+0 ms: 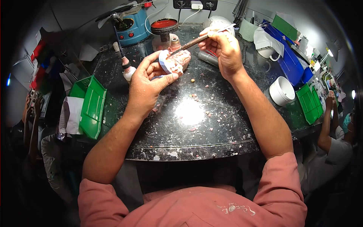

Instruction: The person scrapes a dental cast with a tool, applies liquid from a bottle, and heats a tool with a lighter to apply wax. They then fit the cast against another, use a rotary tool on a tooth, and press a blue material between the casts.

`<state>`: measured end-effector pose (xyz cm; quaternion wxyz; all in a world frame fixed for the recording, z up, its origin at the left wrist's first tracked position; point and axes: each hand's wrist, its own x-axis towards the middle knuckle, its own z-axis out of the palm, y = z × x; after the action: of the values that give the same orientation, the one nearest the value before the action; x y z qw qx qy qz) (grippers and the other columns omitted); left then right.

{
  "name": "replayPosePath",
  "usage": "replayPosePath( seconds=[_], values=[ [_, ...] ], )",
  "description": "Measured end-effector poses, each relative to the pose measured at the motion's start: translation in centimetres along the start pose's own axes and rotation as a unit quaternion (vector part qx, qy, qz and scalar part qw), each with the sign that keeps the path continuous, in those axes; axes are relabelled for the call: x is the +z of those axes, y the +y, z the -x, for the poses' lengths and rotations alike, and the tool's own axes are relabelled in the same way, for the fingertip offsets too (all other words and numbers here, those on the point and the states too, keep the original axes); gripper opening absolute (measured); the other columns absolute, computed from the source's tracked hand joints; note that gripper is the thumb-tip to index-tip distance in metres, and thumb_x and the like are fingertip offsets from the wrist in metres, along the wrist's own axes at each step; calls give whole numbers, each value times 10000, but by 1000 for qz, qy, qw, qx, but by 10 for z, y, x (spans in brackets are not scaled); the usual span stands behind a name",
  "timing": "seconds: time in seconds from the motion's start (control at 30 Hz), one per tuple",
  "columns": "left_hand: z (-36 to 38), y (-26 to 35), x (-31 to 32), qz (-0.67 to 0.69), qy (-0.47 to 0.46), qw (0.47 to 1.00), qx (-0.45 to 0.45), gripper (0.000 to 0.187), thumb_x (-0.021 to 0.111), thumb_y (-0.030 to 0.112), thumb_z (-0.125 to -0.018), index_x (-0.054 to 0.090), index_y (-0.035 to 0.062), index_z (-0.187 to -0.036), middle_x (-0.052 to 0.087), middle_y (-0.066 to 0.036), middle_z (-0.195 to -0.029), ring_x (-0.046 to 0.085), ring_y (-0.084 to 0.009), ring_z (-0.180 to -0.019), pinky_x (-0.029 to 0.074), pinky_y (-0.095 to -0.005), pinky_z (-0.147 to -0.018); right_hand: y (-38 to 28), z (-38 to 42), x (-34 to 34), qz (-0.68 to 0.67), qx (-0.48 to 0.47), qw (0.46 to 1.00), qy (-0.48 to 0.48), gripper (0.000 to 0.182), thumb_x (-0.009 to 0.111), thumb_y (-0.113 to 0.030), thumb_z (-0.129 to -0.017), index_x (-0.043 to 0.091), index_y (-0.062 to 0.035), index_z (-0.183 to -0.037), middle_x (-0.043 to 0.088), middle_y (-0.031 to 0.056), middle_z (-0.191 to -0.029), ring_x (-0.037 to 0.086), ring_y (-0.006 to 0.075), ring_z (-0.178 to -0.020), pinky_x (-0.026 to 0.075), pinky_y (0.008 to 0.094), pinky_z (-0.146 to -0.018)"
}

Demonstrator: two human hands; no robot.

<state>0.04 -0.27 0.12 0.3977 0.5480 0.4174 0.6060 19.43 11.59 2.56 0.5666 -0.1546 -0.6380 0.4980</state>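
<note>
Left grip pinches what looks like a pink-and-white model; right grip pinches a slim tool.

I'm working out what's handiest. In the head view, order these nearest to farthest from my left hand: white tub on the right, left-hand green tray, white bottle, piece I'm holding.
1. Held piece: in your left hand.
2. White bottle: just left of that hand.
3. Green tray: farther left.
4. White tub: far right, past your right forearm.
</note>
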Motion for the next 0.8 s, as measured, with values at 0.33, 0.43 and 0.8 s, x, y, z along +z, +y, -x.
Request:
replayPosePath(
  seconds=[0.33,0.43,0.8],
  values=[
    [0,3,1,-9,5,1000,1,633,725,-26,-775,435,-8,-1337,607,-98,-1110,594,-141,-1028,482,-271,-923,-2,0,0,1,-2,1000,-13,221,511,-168,-931,625,17,-968,656,88,-836,647,142,-755,532,279,-733],
    [0,1,1,-11,4,1000,8,632,722,-29,-776,433,-8,-1338,604,-97,-1110,591,-140,-1029,477,-270,-929,0,-1,0,-4,6,1000,14,224,507,-177,-933,620,14,-964,654,86,-830,646,143,-745,533,280,-723],
    [3,6,5,10,-5,1000,20,641,724,-24,-774,423,-4,-1340,591,-99,-1108,591,-149,-1029,486,-273,-917,21,-9,-34,-146,111,956,228,263,526,-267,-887,613,-26,-951,643,77,-800,615,154,-738,508,295,-698]
  ],
)
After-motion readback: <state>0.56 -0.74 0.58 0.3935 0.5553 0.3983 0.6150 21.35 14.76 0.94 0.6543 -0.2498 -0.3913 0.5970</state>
